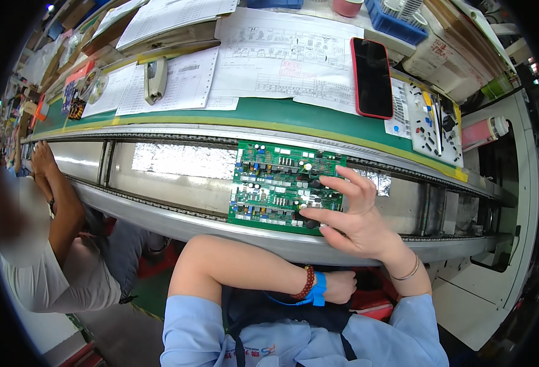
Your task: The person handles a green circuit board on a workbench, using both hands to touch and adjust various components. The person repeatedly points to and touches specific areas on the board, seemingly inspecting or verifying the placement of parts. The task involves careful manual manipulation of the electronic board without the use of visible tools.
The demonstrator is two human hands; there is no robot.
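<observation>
A green circuit board [263, 194] filled with small components lies across the rails of the conveyor in front of me. My right hand [361, 223] hovers over its right side, fingers spread apart. The index fingertip is at a dark round component near the board's lower right, and the thumb lies just below; nothing is visibly held. My left hand [341, 287] rests near my body, below the conveyor's front edge, with its fingers curled closed. Whatever might be inside them is hidden. A blue wrist strap [318, 289] and a beaded bracelet [308, 282] circle that wrist.
Behind the conveyor's far rail [177, 131] lie a red-cased phone [372, 78], printed sheets [281, 55], a stapler [155, 81] and a white board with loose small parts [425, 116]. A co-worker [67, 257] sits at the left, one arm reaching to the line.
</observation>
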